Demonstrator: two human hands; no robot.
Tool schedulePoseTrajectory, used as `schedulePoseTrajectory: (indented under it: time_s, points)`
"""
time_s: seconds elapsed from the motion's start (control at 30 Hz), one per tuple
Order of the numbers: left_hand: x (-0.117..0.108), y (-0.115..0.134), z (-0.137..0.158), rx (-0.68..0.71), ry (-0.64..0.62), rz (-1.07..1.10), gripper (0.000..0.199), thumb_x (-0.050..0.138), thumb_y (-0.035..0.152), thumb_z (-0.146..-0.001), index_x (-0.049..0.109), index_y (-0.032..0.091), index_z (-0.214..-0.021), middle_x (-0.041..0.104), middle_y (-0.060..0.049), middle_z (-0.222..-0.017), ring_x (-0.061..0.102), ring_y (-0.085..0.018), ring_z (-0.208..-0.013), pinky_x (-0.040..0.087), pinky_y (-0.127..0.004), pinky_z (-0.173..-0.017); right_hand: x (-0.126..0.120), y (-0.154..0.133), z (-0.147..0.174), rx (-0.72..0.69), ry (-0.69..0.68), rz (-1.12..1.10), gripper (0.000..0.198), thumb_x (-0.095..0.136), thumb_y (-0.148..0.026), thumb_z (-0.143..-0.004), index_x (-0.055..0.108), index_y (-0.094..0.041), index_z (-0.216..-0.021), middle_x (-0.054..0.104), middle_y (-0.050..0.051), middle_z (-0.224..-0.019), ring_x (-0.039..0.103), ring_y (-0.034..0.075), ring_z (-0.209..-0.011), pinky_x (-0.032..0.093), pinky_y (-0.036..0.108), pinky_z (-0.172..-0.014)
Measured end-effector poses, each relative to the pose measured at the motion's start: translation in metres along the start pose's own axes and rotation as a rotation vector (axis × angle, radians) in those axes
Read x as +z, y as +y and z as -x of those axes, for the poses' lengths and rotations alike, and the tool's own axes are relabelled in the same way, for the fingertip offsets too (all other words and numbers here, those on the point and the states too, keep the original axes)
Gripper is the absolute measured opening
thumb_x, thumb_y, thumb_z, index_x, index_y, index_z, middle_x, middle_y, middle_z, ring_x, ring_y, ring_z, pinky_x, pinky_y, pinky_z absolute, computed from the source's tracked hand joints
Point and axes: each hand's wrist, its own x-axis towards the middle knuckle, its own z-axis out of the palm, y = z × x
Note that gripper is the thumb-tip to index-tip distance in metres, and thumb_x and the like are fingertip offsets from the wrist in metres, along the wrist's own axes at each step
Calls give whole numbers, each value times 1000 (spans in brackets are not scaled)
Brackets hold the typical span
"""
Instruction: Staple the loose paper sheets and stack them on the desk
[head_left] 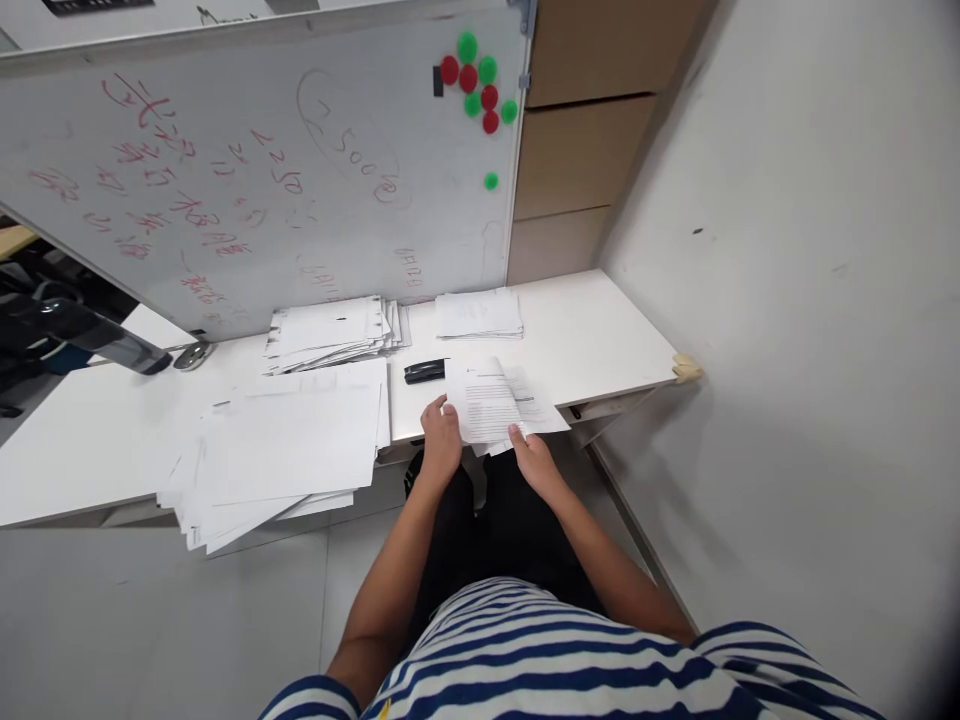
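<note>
Several printed paper sheets (484, 400) are at the front edge of the desk, partly overhanging it, with the top sheet bent up. My right hand (534, 460) pinches their lower right part, thumb on top. At their left edge is my left hand (442, 435), fingers curled and thumb against the paper; its grip underneath is hidden. A black stapler (425, 371) lies just beyond my left hand, its right end against the sheets. Further sheets (534, 395) lie fanned out under the top one on the right.
A large loose paper pile (292, 440) overhangs the desk's front edge on the left. Behind it stands a thicker paper stack (330, 330), with a smaller stack (480, 313) beside it. A whiteboard (420, 130) rises at the back; a wall (787, 300) bounds the right.
</note>
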Motion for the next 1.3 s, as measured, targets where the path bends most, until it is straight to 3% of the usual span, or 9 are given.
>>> schedulePoseTrajectory:
  time_s: [0.13,0.27,0.37,0.47,0.57,0.7,0.83,0.97,1.3]
  points:
    - [-11,7,-9,-26,-182,180,42,60,56,-89,70,22,-112,66,-11,-131,44,-31,-142,37,-42,-115,-8,-6,10,-158,2,179,56,34,-71,-91,55,-28,-64,69,11,-74,69,37,-90,52,54,-92]
    - [-11,1,-9,-186,-333,411,53,62,64,-84,71,18,-108,74,-12,-115,67,-32,-112,53,-43,-96,-9,-7,12,-357,128,249,51,37,-57,-94,73,-26,-110,71,15,-121,51,39,-135,34,59,-120]
    - [-11,-9,-14,-309,-331,468,49,67,64,-80,70,19,-100,76,-11,-104,71,-30,-102,56,-43,-90,-5,-4,5,-487,150,349,57,34,-50,-95,55,-30,-144,53,5,-150,27,33,-153,19,56,-129]
    - [-15,-24,-18,-401,-302,467,40,73,56,-78,69,20,-93,76,-12,-104,71,-30,-103,56,-44,-92,4,2,-3,-540,55,454,61,27,-37,-98,34,-32,-157,38,0,-161,19,28,-156,13,55,-130]
    - [-23,-40,-12,-451,-280,478,36,73,51,-80,69,19,-95,76,-13,-110,70,-30,-107,56,-44,-94,18,11,-7,-536,-6,585,61,29,-29,-97,33,-31,-158,27,2,-166,17,30,-156,12,61,-126]
    - [-33,-57,2,-456,-255,533,40,67,50,-86,70,16,-108,72,-14,-123,67,-29,-116,54,-41,-100,34,22,-9,-568,-15,715,63,42,-45,-97,32,-30,-158,19,8,-168,11,36,-156,7,71,-121]
    - [-38,-60,7,-409,-258,686,60,51,66,-92,64,22,-130,64,-11,-139,61,-28,-128,52,-41,-104,36,21,-13,-616,-88,753,79,52,-66,-89,27,-37,-159,14,7,-169,6,39,-156,0,75,-118]
    - [-42,-54,9,-396,-275,749,80,36,82,-87,55,28,-143,57,-8,-148,55,-29,-134,53,-42,-104,31,16,-14,-631,-128,774,75,45,-70,-91,30,-38,-157,12,6,-169,4,39,-156,0,75,-117]
    - [-40,-57,19,-360,-74,533,69,76,59,-78,64,18,-131,64,-13,-138,62,-31,-126,50,-41,-108,24,29,-13,-722,-67,772,54,38,-57,-101,43,-38,-151,10,5,-170,6,39,-156,-1,76,-116]
